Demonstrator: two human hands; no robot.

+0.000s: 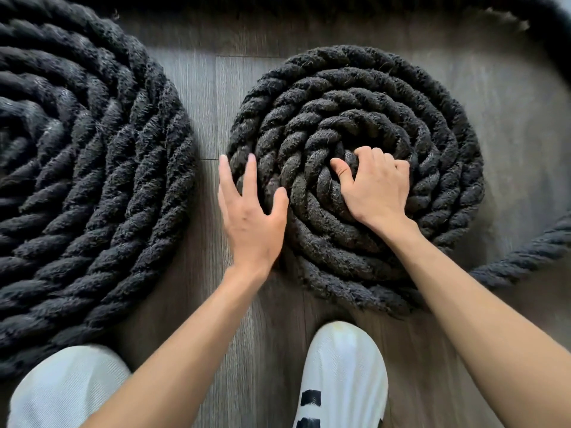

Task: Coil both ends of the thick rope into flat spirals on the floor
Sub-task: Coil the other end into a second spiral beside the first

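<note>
The right hand (375, 186) has its fingers hooked down into the heart of the small spiral (355, 103), clamped on the innermost turn, while the left hand (250, 217) lies with straight, spread fingers against that spiral's left rim, holding nothing. I'd say this second end is mid-coil: the large spiral (77, 180) left of the small one looks done, and next the centre wants pinning while the loose run (525, 257) off its lower right is fed round, flat on the floor (200, 103). The thick rope (547, 35) is black, heavy-laid and fuzzy, its turns packed close.
</note>
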